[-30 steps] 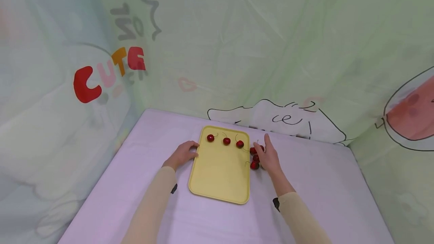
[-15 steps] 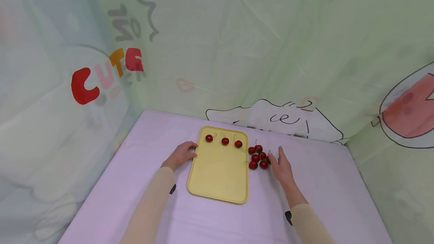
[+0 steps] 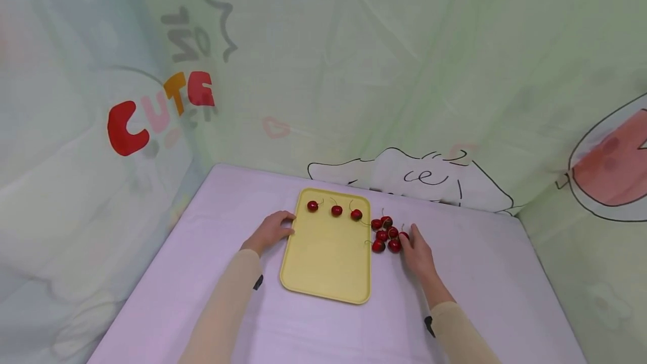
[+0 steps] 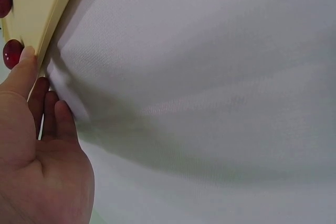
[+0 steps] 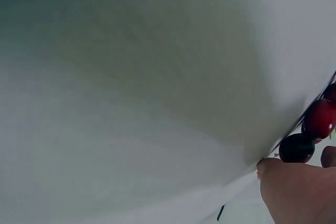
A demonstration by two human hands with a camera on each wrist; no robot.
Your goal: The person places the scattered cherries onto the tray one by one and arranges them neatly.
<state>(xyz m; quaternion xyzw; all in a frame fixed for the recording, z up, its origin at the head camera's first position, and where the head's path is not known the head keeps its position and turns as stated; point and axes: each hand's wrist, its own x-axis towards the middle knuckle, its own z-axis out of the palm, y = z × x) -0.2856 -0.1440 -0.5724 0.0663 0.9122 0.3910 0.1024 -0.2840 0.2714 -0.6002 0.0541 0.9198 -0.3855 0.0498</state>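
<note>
My left hand (image 3: 268,232) holds the left rim of the yellow tray (image 3: 323,263). In the left wrist view, its thumb lies over the rim and the other fingers (image 4: 65,119) are curled against the outside. Three red cherries with stems, among them the middle cherry (image 3: 336,210), lie in a row at the tray's far end. Right of the tray, several more cherries form a cluster (image 3: 382,235). At the cluster's right side, my right hand (image 3: 418,254) has its thumb and fingers around a cherry (image 3: 404,236). In the right wrist view, that cherry (image 5: 296,148) looks dark.
A pale lilac cloth covers the table (image 3: 485,285). Printed curtains (image 3: 323,72) rise behind and at both sides. One cherry (image 3: 378,246) of the cluster has its stem reaching over the tray's right rim.
My right hand has moved right, from over the cluster to its right-hand cherry, and its thumb and fingers have drawn closer round that cherry. The left hand and tray stay put.
</note>
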